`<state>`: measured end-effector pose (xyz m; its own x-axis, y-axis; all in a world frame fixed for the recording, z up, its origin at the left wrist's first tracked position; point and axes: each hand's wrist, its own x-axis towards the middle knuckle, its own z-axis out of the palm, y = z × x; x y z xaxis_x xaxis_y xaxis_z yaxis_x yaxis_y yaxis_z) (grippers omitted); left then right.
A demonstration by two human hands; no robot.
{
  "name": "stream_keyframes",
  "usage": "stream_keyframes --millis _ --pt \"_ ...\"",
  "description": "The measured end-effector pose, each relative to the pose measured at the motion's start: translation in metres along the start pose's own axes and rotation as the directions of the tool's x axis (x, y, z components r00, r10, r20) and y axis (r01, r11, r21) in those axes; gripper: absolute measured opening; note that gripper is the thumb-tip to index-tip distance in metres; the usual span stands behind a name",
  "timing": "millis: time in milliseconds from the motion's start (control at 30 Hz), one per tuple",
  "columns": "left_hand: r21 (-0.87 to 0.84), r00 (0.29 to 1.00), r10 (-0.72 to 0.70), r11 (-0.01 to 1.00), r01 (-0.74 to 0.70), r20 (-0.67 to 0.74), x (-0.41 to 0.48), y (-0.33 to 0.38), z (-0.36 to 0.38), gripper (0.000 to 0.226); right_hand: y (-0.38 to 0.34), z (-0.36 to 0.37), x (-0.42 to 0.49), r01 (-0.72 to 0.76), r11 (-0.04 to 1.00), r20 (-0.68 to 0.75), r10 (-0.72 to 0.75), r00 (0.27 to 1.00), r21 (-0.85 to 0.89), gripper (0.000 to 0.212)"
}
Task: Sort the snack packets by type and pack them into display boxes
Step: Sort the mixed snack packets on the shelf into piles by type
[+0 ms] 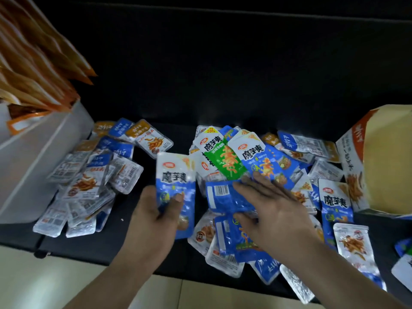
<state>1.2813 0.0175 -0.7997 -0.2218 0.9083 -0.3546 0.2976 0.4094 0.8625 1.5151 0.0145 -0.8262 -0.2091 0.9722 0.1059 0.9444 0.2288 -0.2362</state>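
My left hand (156, 214) grips a blue-and-white snack packet (175, 172) upright at its lower part, thumb across its front. To its right, my right hand (270, 208) lies spread with straight fingers on a face-down blue packet (223, 196) in the middle pile. A green packet (223, 161) and another blue-and-white one (258, 161) lie just beyond those fingers. A second heap of silver, blue and orange packets (89, 181) lies at the left. All rest on a dark surface (223, 74).
A white display box (44, 152) holding upright orange packets (33, 70) stands at the left. An open cardboard display box (383, 166) sits at the right edge. More packets (354, 244) lie at the lower right. A pale floor (55, 282) shows below the surface's front edge.
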Motion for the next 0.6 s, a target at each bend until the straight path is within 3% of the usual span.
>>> stream_keyframes --millis 67,133,300,333,400,467,533,600 --pt "-0.052 0.996 -0.029 0.998 0.034 0.084 -0.004 -0.006 0.002 0.004 -0.003 0.003 0.006 -0.012 0.998 -0.037 0.014 0.999 0.063 0.043" --pt "-0.095 0.992 -0.089 0.991 0.098 0.088 -0.005 -0.015 0.002 0.002 -0.003 0.004 0.011 0.011 0.997 -0.157 0.001 0.988 0.075 0.014" --pt "-0.274 0.962 -0.241 0.924 0.268 0.130 0.003 -0.024 -0.003 0.010 -0.015 -0.015 0.024 -0.036 0.986 -0.198 0.068 0.978 0.164 0.023" --pt "-0.303 0.959 -0.244 0.912 0.278 0.147 0.004 -0.023 -0.004 0.012 -0.020 -0.020 0.026 -0.052 0.988 -0.126 0.071 0.989 0.145 0.021" --pt "-0.343 0.959 -0.228 0.898 0.274 0.168 0.005 -0.021 -0.007 0.017 -0.026 -0.028 0.031 -0.093 0.995 0.167 0.084 0.982 0.047 0.050" --pt "-0.349 0.963 -0.205 0.902 0.255 0.173 0.005 -0.021 -0.009 0.024 -0.028 -0.029 0.029 -0.045 0.998 0.328 0.053 0.943 -0.031 0.068" --pt "-0.315 0.967 -0.176 0.922 0.227 0.182 0.002 -0.025 -0.009 0.028 -0.025 -0.023 0.026 -0.009 0.999 0.223 0.020 0.975 -0.052 0.064" --pt "-0.271 0.969 -0.149 0.942 0.199 0.195 -0.001 -0.029 -0.008 0.025 -0.019 -0.006 0.020 -0.005 1.000 0.051 0.006 0.999 -0.027 0.045"
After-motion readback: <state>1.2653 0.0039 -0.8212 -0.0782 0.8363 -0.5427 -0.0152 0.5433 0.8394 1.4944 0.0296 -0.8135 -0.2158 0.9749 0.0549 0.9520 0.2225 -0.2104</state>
